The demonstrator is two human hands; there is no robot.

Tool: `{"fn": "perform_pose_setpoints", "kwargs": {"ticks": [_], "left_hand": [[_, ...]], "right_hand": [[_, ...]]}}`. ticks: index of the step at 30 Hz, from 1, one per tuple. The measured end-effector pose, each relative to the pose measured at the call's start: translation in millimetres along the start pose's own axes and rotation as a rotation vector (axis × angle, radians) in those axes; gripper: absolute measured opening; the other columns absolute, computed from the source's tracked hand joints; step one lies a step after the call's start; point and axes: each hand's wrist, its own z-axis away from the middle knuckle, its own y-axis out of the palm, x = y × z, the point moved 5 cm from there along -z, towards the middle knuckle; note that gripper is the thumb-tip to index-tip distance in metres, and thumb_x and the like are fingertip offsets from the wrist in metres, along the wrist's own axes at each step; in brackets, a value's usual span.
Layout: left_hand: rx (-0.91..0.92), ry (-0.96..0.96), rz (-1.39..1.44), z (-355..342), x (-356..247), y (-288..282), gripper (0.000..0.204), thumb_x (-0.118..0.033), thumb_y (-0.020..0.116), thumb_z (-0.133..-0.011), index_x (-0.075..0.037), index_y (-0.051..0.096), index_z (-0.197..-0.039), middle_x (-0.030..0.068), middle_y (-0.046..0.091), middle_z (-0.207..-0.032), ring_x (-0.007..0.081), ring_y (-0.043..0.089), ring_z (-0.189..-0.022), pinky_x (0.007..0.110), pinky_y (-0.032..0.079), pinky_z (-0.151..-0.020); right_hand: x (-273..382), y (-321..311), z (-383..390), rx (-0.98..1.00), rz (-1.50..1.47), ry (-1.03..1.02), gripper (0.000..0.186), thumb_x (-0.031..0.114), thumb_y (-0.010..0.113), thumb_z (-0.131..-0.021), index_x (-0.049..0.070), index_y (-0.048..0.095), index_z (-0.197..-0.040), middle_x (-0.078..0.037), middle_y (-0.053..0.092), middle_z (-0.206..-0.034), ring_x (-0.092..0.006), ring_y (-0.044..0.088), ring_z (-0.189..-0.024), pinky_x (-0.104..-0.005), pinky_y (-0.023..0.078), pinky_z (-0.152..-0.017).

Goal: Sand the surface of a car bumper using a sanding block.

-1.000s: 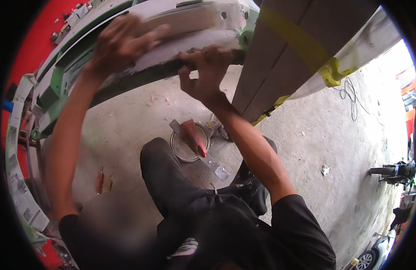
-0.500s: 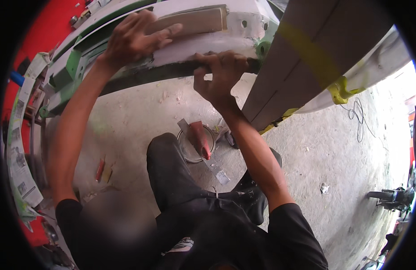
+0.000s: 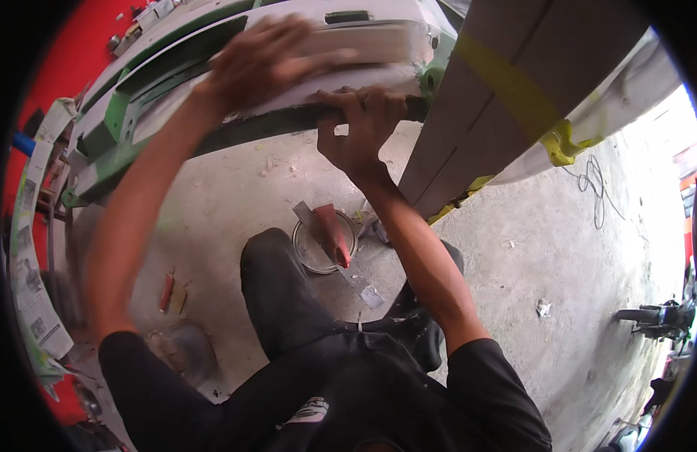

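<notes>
My left hand [image 3: 262,64], blurred by motion, lies over a long flat sanding block [image 3: 367,47] and presses it against a pale vehicle panel [image 3: 288,96]. Its thumb points right along the block, and the other fingers are partly hidden. With its fingers over the top, my right hand [image 3: 360,128] grips the dark green lower edge [image 3: 269,126] of the panel. The right thumb is bent beside the index finger, with a gap between them.
Between my knees a round tin [image 3: 299,252] stands on the floor, with a red-handled scraper [image 3: 332,233] across it. A large grey panel with yellow tape [image 3: 507,83] slants close to my right forearm. A cable [image 3: 596,192] and a motorcycle [image 3: 657,320] are farther right.
My left hand and the sanding block have slid right along the panel. My right hand keeps its hold on the edge. The whole view has shifted slightly.
</notes>
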Motion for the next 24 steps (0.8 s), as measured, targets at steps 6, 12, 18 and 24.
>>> {"fn": "perform_pose_setpoints", "kwargs": {"ticks": [6,12,18,24], "left_hand": [[-0.085,0.015,0.073,-63,-19,20,0.040,-0.029,0.069,-0.086,-0.023,0.065,-0.126,0.0093,0.058,-0.107,0.0248,0.061,-0.098,0.036,0.053,-0.081],[0.046,-0.023,-0.013,8,5,-10,0.064,-0.027,0.075,-0.080,-0.032,0.059,-0.142,0.0071,0.060,-0.107,0.0240,0.064,-0.105,0.038,0.057,-0.081],[-0.057,-0.003,0.189,-85,-25,28,0.024,-0.025,0.057,-0.097,-0.021,0.072,-0.116,0.0096,0.056,-0.106,0.0245,0.059,-0.100,0.037,0.053,-0.079],[0.025,0.047,0.066,18,8,-8,0.064,-0.023,0.072,-0.082,-0.032,0.058,-0.144,0.0075,0.058,-0.107,0.0248,0.063,-0.095,0.041,0.056,-0.087]], "right_hand": [[-12,-9,0,0.054,0.067,-0.050,0.033,0.017,0.071,-0.070,0.020,0.073,-0.102,-0.005,0.058,-0.085,-0.0267,0.054,-0.084,-0.0423,0.038,-0.081],[3,-2,0,-0.009,-0.015,0.011,0.029,0.019,0.068,-0.072,0.020,0.072,-0.101,-0.007,0.056,-0.093,-0.0289,0.053,-0.089,-0.0433,0.037,-0.081],[-10,0,5,0.022,-0.061,0.036,0.035,0.016,0.066,-0.071,0.022,0.075,-0.104,-0.002,0.059,-0.092,-0.0268,0.049,-0.098,-0.0437,0.035,-0.087],[2,-11,-1,-0.042,-0.065,-0.009,0.028,0.018,0.070,-0.073,0.020,0.073,-0.101,-0.005,0.060,-0.097,-0.0273,0.053,-0.091,-0.0443,0.038,-0.085]]}}
